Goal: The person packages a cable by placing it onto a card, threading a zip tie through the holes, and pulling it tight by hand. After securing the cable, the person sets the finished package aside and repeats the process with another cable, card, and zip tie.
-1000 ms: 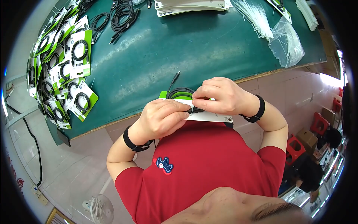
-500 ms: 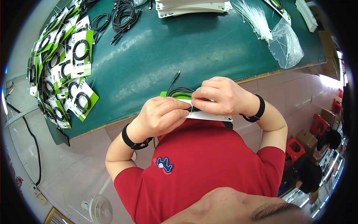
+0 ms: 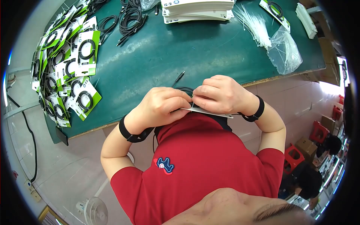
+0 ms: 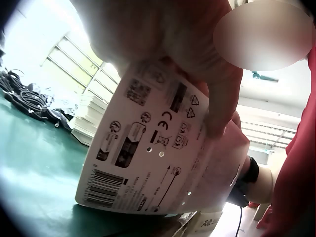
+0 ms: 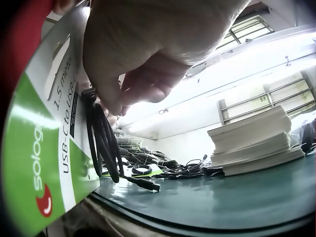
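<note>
A white and green card (image 4: 148, 153) is tilted nearly edge-on in the head view, its printed back showing in the left wrist view. The left hand (image 3: 163, 107) grips the card by its left part, thumb and fingers pinched. Against the card's front hangs a coiled black cable (image 5: 104, 143), its plug end sticking out over the table. A thin white tie (image 3: 192, 104) shows between the two hands. The right hand (image 3: 219, 95) has its fingertips pinched together at this tie, close to the coil; the exact contact is hidden.
Carded cables (image 3: 88, 48) lie heaped at the table's left, with loose black cables (image 3: 131, 20) beside them. A stack of cards (image 3: 198, 11) stands at the back. White ties (image 3: 258, 33) and a plastic bag (image 3: 285, 52) lie at the right. The table edge (image 3: 262, 80) is near the hands.
The card has tipped from showing its face to nearly edge-on in the head view. The left hand has turned and risen slightly; the right hand stays pinched beside it. The view has shifted a little.
</note>
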`<state>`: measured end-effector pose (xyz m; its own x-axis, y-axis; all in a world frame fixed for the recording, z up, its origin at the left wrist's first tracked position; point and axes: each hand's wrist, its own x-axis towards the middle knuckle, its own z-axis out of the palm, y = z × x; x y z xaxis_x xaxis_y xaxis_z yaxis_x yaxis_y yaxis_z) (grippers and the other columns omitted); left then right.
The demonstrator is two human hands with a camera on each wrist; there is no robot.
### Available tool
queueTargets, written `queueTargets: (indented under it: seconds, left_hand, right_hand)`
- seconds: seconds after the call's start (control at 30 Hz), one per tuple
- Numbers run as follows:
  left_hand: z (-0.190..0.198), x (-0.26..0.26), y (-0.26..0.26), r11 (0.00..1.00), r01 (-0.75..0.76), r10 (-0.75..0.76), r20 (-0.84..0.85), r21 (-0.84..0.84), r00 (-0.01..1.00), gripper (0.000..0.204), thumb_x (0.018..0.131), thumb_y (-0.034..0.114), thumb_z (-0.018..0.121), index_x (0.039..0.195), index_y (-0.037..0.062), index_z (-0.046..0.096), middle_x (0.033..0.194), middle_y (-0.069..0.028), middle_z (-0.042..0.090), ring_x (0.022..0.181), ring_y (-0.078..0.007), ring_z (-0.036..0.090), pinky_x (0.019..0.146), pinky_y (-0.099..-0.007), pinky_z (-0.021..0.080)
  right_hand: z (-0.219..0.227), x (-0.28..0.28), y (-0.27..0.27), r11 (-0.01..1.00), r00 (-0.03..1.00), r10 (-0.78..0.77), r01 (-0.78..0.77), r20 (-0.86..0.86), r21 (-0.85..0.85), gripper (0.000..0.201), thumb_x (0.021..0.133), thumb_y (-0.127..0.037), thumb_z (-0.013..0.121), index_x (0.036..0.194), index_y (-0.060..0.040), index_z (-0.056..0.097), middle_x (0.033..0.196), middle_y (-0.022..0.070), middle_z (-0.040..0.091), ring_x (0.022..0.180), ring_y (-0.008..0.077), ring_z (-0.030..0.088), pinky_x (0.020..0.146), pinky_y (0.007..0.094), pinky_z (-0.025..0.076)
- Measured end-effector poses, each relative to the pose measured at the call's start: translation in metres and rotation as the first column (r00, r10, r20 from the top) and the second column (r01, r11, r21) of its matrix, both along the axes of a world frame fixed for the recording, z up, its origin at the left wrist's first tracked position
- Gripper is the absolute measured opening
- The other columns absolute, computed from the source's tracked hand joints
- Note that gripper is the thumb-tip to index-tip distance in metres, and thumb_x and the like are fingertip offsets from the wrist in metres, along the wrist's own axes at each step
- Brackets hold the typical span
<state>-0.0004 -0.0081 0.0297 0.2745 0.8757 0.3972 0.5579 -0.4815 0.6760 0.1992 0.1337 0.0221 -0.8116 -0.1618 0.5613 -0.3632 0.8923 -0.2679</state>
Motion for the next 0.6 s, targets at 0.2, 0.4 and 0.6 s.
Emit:
queueTargets:
  seconds: [0.2, 0.4, 0.6]
  left_hand:
    - [0.003, -0.005, 0.011, 0.999, 0.044, -0.043, 0.019, -0.019, 0.999, 0.02, 0.066, 0.002, 0.079, 0.082, 0.0076, 0.068, 0.089, -0.0055, 0.072, 0.072, -0.0227, 0.069, 0.061, -0.0304, 0.055]
    - [0.003, -0.004, 0.012, 0.998, 0.043, -0.042, 0.029, -0.05, 0.999, 0.02, 0.067, 0.0, 0.078, 0.082, 0.007, 0.068, 0.088, -0.0064, 0.073, 0.073, -0.0233, 0.07, 0.062, -0.0303, 0.056]
    - [0.008, -0.008, 0.019, 0.993, -0.038, 0.053, 0.139, -0.108, 0.989, 0.013, 0.07, 0.001, 0.077, 0.079, 0.0042, 0.069, 0.085, -0.0079, 0.073, 0.073, -0.0226, 0.071, 0.065, -0.0294, 0.057]
  right_hand:
    - [0.001, -0.001, 0.004, 0.999, 1.0, 0.011, -0.012, -0.025, -0.047, 0.019, 0.072, -0.009, 0.071, 0.09, -0.0045, 0.066, 0.091, 0.0061, 0.064, 0.069, 0.0177, 0.061, 0.056, 0.029, 0.049]
    - [0.001, 0.0, 0.008, 0.991, 0.994, 0.106, -0.104, 0.012, -0.087, 0.019, 0.074, -0.006, 0.071, 0.092, -0.0043, 0.067, 0.093, 0.0071, 0.066, 0.069, 0.019, 0.062, 0.058, 0.0307, 0.05]
    - [0.018, 0.004, 0.029, 0.954, 1.0, -0.002, 0.009, 0.023, -0.3, 0.019, 0.076, -0.003, 0.071, 0.095, -0.0051, 0.069, 0.093, 0.0068, 0.066, 0.073, 0.0201, 0.062, 0.063, 0.0313, 0.05]
